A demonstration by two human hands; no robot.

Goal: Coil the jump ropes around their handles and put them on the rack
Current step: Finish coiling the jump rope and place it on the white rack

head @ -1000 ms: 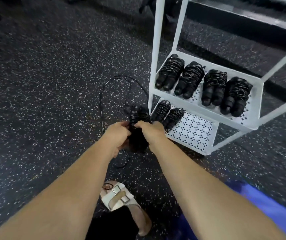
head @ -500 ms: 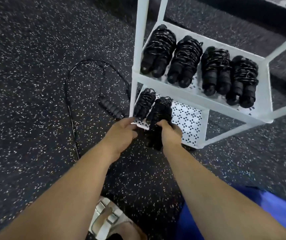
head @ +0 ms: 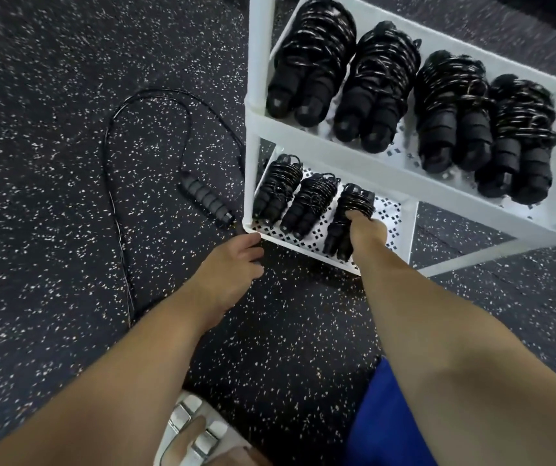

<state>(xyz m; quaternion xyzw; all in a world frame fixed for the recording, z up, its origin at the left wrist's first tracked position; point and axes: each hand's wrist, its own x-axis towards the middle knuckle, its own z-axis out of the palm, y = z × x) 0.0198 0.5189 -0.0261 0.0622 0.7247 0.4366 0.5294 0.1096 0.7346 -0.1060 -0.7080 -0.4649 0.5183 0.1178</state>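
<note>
The right hand [head: 367,235] is gripping a coiled jump rope [head: 353,203], setting it on the rack [head: 258,79]'s lower shelf [head: 303,248] beside two other bundles [head: 276,186], with four bundles [head: 380,85] lying above, while the left hand [head: 232,260] is hovering loose and empty near one uncoiled rope [head: 108,156] lying on the floor [head: 34,297].

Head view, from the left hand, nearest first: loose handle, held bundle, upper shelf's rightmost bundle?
From the left hand:
1. loose handle, floor, just ahead.
2. held bundle, in right hand, lower shelf.
3. rightmost bundle, upper shelf, far right.
</note>
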